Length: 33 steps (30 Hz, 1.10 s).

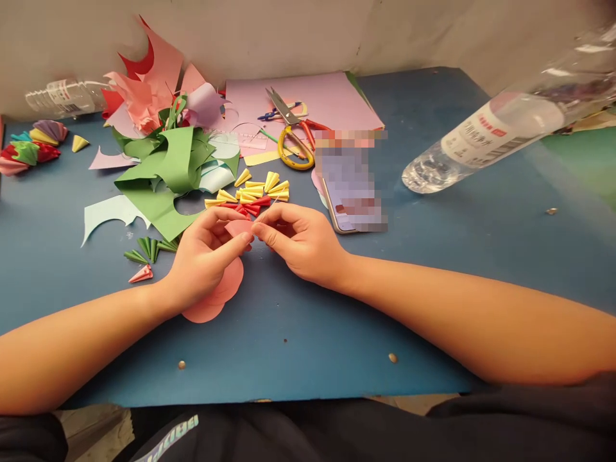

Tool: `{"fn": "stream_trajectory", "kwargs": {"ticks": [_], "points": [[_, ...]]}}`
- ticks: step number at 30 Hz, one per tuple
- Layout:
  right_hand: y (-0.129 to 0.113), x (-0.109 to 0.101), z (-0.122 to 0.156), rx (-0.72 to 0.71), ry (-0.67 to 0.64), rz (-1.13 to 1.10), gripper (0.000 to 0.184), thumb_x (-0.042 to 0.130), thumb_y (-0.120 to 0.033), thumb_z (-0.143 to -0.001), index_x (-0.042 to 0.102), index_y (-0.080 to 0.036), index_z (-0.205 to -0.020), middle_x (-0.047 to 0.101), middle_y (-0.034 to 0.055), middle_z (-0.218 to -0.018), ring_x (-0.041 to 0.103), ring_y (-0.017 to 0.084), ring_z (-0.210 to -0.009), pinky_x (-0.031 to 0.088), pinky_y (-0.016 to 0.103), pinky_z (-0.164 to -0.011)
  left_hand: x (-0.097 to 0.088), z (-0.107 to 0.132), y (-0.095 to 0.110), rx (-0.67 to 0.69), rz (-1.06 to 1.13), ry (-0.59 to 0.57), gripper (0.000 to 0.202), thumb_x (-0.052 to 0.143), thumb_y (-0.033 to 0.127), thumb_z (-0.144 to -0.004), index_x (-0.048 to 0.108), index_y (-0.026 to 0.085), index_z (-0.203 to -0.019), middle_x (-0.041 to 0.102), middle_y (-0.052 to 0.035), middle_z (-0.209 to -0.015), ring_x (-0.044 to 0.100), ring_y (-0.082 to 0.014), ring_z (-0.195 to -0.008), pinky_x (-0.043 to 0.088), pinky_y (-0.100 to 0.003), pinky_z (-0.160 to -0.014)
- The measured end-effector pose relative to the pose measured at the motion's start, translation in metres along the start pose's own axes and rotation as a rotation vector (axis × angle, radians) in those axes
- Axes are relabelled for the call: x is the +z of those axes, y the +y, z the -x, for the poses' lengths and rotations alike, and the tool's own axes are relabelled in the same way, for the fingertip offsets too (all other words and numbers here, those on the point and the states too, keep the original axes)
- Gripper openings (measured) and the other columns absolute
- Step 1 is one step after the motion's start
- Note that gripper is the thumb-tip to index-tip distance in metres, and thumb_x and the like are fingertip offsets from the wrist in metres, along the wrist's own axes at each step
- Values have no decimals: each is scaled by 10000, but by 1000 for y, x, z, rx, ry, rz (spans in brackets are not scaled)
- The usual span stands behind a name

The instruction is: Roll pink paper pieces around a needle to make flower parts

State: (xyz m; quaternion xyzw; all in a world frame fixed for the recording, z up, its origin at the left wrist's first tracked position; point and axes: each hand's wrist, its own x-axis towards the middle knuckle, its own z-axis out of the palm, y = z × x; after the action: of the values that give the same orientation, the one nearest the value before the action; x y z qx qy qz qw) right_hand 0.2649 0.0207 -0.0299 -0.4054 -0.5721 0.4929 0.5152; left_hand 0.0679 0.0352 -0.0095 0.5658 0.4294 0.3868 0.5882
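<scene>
A small folded piece of pink paper [239, 227] is pinched between my two hands over the middle of the table. My left hand [205, 250] grips its left side with thumb and fingers. At its right end, the thumb and fingertips of my right hand [303, 240] are closed on it. Pink paper circles [212, 307] lie overlapping below my left hand, partly hidden by it. Just beyond my fingers are yellow folded paper cones [269, 186] and red ones [253, 206]. Green cones [148, 248] and a pink cone [141, 274] rest left of my left hand.
Cut green paper scraps [180, 157] and crumpled pink paper [144, 102] pile up at back left. Scissors [292, 128] lie on purple paper sheets [332, 96]. A phone [351, 186] is beside them. A water bottle [481, 141] stands right; another bottle [67, 96] lies at far left.
</scene>
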Motion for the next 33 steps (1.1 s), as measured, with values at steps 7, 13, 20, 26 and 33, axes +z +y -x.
{"fn": "stream_trajectory", "kwargs": {"ticks": [7, 13, 20, 26, 33], "points": [[-1, -2, 2, 1, -15, 20, 375, 856, -546, -901, 738, -193, -857, 738, 3, -796, 616, 130, -684, 538, 293, -681, 0, 2, -4, 97, -73, 12, 241, 875, 323, -892, 730, 209, -1047, 768, -22, -1019, 742, -180, -950, 614, -296, -852], [5, -3, 3, -80, -52, 9, 182, 796, -373, -975, 775, -192, -979, 799, 35, -907, 697, 147, -769, 575, 287, -710, 2, -4, -11, 119, 112, -41, 315, 947, 281, -821, 710, 204, -1013, 758, -23, -971, 718, -156, -899, 608, -268, -798], [13, -6, 1, -252, -30, 112, 91, 807, -284, -960, 795, -213, -904, 763, 35, -879, 689, 169, -820, 561, 330, -784, -2, -7, -18, 134, 169, -79, 265, 922, 277, -861, 736, 222, -1042, 739, -33, -1059, 705, -155, -961, 607, -270, -838], [13, -7, 1, -286, -42, 116, 36, 829, -215, -943, 810, -220, -912, 759, 21, -875, 677, 155, -824, 548, 313, -782, -4, -8, -18, 138, 176, -134, 273, 926, 238, -849, 735, 226, -1044, 735, -30, -1101, 697, -147, -993, 602, -242, -825], [13, -9, 1, -285, -33, 110, 53, 831, -178, -925, 820, -220, -895, 766, 19, -861, 677, 152, -816, 557, 318, -790, -4, -8, -16, 135, 135, -130, 283, 936, 223, -824, 741, 210, -1028, 746, -37, -1109, 699, -163, -1044, 590, -250, -862]]}}
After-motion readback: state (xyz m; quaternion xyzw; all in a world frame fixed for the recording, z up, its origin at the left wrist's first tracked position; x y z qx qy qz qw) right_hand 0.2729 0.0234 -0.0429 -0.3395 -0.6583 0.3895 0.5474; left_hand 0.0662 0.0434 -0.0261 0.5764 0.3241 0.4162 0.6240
